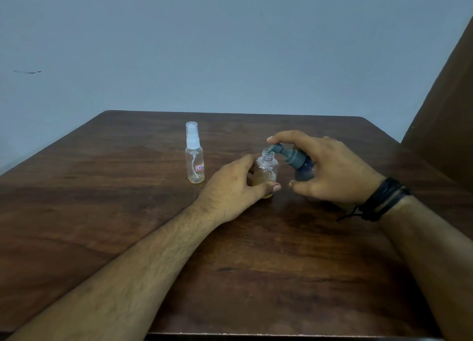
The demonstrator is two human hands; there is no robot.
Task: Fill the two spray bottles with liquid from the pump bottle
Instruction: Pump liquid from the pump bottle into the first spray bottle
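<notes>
A: What is hard to make out nearest the camera?

B: Both forearms run off the bottom edge. On the wooden table (107, 212), the left hand (230, 187) covers the lower half of the open spray bottle (266, 170), so its base is hidden. The right hand (330, 171) covers most of the dark body of the pump bottle (300, 165); how full it is cannot be told.

A: How do the fingers sit?

B: Left thumb and fingers curl round the open bottle, thumb on the near side, bottle between them. Right fingers wrap the pump bottle, with 1 fingertip resting on top of the grey pump head. A black wristband (384, 199) circles the right wrist.

A: Which way do the bottles point?

B: The open bottle stands upright, threaded neck up, amber liquid in its lower part. The pump bottle leans left, its long axis tilted toward the left fingers, nozzle at the open neck.

A: Farther back?

B: Bottle 2, the capped spray bottle (195, 153), stands upright, apart from the left fingers, on their far left, with a thin layer of liquid at its bottom.
</notes>
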